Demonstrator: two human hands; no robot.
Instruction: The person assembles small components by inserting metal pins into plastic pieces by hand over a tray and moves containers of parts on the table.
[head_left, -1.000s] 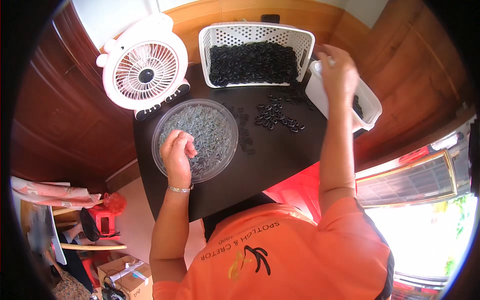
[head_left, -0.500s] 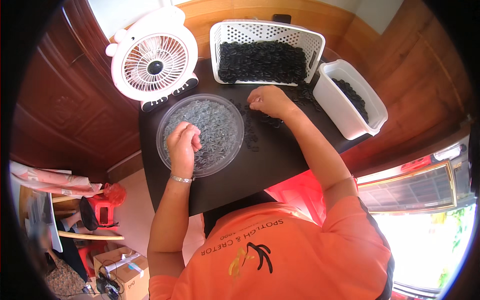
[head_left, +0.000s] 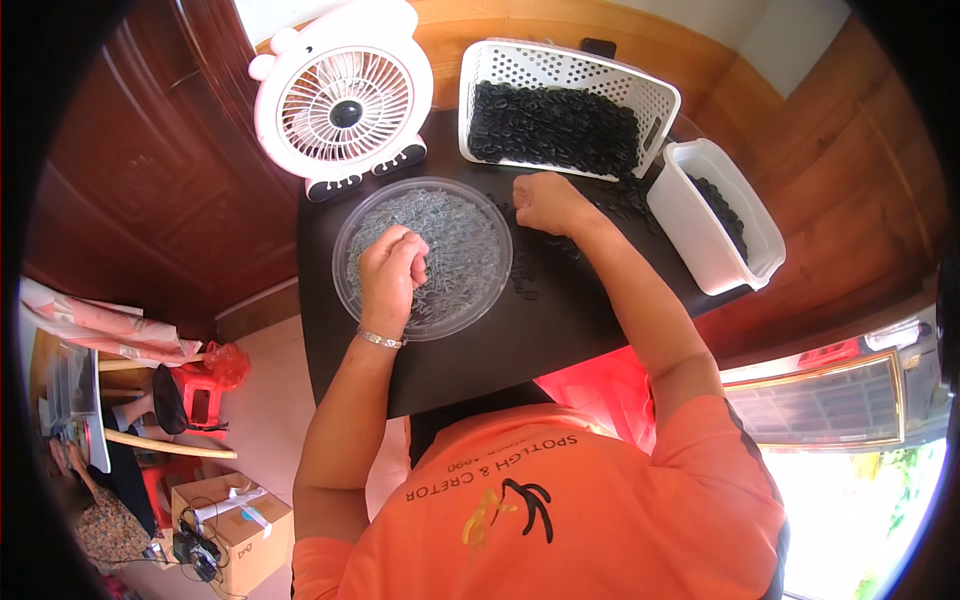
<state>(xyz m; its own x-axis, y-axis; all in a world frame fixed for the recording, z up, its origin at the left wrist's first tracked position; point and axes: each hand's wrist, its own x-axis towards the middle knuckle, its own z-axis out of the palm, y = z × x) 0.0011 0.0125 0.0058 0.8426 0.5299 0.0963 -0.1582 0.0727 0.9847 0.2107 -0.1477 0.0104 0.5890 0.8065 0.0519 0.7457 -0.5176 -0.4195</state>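
My left hand [head_left: 392, 272] is closed, fingers curled together, above a round clear tub [head_left: 345, 290] full of small translucent slivers [head_left: 455, 245]. Whatever the left fingers pinch, if anything, is too small to make out. Over the dark table, just right of the tub, my right hand [head_left: 552, 205] has its fingers bent down and pressed together. Loose black oval pieces [head_left: 522, 275] lie beside and below it. Its fingertips are partly hidden by the hand, so what they hold does not show.
A white perforated basket [head_left: 655, 95] of black oval pieces stands at the back. A white bin [head_left: 690, 225] at the right holds more. A pink-and-white fan [head_left: 345, 115] stands behind the tub. At lower left are a cardboard box [head_left: 260, 560], a red stool [head_left: 205, 395] and another person [head_left: 120, 530].
The view has shifted, so the table and its things appear farther right. My right hand is a little closer to the tub and its fingers look more curled. My left hand stays over the tub.
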